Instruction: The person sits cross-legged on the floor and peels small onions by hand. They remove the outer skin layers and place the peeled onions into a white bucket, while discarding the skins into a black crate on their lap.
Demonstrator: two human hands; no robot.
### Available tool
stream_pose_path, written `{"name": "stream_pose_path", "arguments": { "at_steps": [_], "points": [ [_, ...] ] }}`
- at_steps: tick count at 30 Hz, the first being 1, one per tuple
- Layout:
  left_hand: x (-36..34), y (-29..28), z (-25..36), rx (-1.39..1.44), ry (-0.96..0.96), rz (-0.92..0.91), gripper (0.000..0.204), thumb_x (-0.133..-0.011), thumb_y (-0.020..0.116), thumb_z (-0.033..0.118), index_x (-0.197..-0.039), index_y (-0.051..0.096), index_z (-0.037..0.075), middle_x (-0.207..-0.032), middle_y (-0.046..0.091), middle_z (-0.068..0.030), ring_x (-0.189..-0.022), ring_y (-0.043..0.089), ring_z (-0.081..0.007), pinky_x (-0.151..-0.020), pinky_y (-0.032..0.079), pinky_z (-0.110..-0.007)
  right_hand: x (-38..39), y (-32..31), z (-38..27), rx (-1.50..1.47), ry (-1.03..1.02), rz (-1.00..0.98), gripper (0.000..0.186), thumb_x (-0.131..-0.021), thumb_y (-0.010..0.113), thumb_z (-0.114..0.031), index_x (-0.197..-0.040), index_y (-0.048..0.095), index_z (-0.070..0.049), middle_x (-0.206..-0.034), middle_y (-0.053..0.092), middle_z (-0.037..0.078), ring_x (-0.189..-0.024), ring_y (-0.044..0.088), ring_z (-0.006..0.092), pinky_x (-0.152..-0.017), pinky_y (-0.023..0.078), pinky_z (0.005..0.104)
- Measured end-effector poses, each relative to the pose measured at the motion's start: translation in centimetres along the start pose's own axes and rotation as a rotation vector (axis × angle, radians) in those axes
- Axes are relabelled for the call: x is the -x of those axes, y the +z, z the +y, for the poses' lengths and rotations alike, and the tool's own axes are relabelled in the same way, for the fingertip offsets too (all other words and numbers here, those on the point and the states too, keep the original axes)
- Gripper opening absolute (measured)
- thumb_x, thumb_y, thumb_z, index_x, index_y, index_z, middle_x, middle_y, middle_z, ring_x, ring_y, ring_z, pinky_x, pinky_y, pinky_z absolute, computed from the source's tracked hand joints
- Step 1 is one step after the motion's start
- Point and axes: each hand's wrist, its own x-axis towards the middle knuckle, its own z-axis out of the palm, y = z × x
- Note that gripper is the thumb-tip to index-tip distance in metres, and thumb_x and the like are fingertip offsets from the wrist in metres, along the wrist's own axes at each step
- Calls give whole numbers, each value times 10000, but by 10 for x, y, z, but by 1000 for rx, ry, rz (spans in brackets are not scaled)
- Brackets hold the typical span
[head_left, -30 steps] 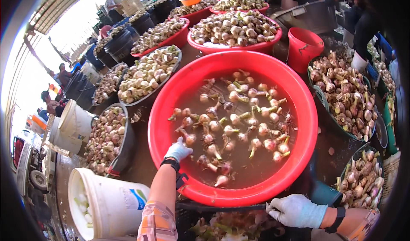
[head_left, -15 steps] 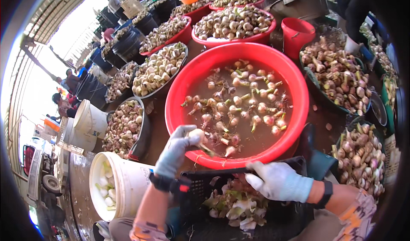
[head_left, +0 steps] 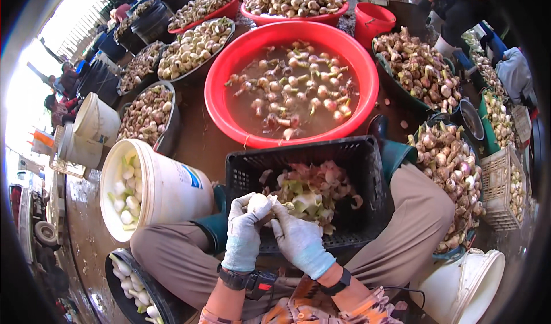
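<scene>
In white-and-blue gloves, both my hands are close together above the near edge of a black plastic crate (head_left: 367,151). My left hand (head_left: 244,232) is closed round a pale garlic bulb (head_left: 260,204). The fingers of my right hand (head_left: 295,235) pinch at the bulb's side, where its skin and stem end show. Garlic peelings (head_left: 313,195), green-white and pinkish, lie heaped in the crate between my legs. Just beyond it stands a large red tub (head_left: 367,88) of murky water, in which several unpeeled garlic bulbs (head_left: 287,88) float.
To my left, a white bucket (head_left: 178,180) lies tilted with peeled bulbs inside; a dark tub (head_left: 129,289) of peeled garlic is nearer. Piled garlic (head_left: 447,169) stands at my right, above a white bucket (head_left: 459,289). More heaped tubs and other people are farther off.
My view has tipped downward. My left hand has brought the garlic bulb back from the tub's rim, and my right hand has left the crate's edge to join it at the bulb.
</scene>
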Motion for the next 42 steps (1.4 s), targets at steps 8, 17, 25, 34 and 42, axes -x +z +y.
{"name": "stream_pose_path", "arguments": {
  "at_steps": [8,17,25,34,42],
  "points": [
    [-6,-19,-8,-187,-2,88,446,-804,776,76,-1156,514,-3,-1036,607,-104,-905,637,-169,-777,556,-281,-7,41,16,-131,-8,32,252,-996,512,-268,-1153,591,-88,-732,668,101,-585,648,260,-528,481,405],
    [-14,-33,-22,-85,-171,-11,430,-824,736,82,-1189,535,-24,-1060,635,-125,-950,653,-192,-839,548,-294,-19,3,30,-154,-10,83,295,-889,682,-239,-1091,663,-25,-827,675,116,-789,659,302,-693,509,361],
    [-16,-52,-22,-176,-20,-199,502,-802,693,69,-1264,545,-60,-1138,641,-143,-1052,626,-207,-979,473,-326,-35,0,35,-491,87,-236,288,-841,684,-247,-929,695,27,-791,667,232,-699,652,269,-669,484,382],
    [-4,-58,27,-85,77,-179,457,-875,657,57,-1304,550,-56,-1244,606,-124,-1090,591,-180,-964,475,-312,-46,-15,-27,-1201,440,-301,247,-930,654,-273,-959,663,-28,-753,622,7,-593,557,85,-515,416,223],
    [0,-55,-13,-157,107,-197,560,-954,636,225,-1401,459,-61,-1272,590,-73,-1169,526,-133,-1013,410,-277,-28,10,-15,-114,-231,192,162,-903,613,-137,-1023,655,-37,-914,682,208,-815,670,391,-696,534,427]
  ]
}}
